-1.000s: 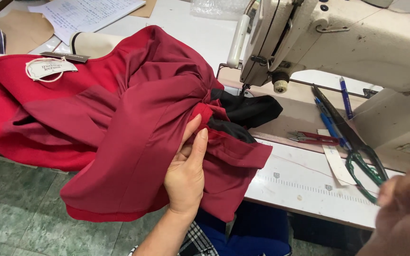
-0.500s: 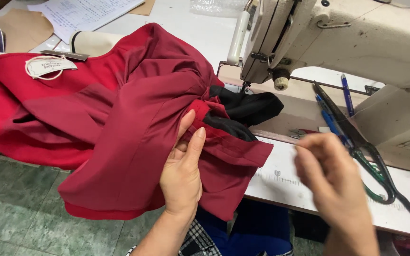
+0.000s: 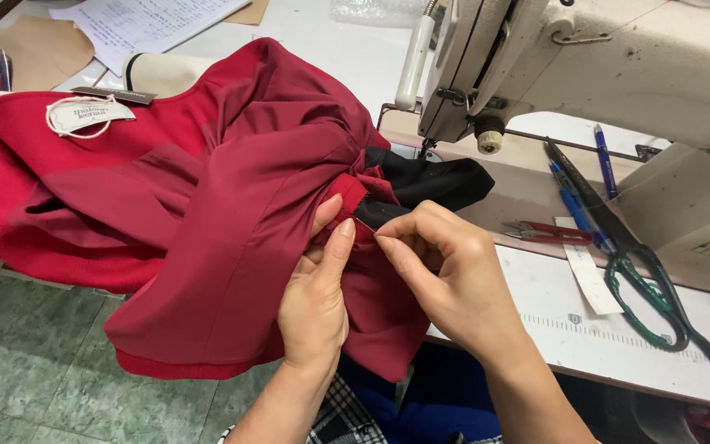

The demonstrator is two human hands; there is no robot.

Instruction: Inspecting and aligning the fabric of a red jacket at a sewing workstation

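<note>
A soft, limp, likely slippery red garment [image 3: 207,214] is pinched shut at its folded seam edge between the left hand [image 3: 315,296] and right hand [image 3: 445,267], best gripped there.

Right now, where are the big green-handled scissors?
The green-handled steel scissors lie on the white sewing table at the right of the head view, beside the blue pens, right of the right hand.

A bunched dark red garment [image 3: 232,214] with a black fabric piece [image 3: 429,182] lies draped over the table edge.
</note>
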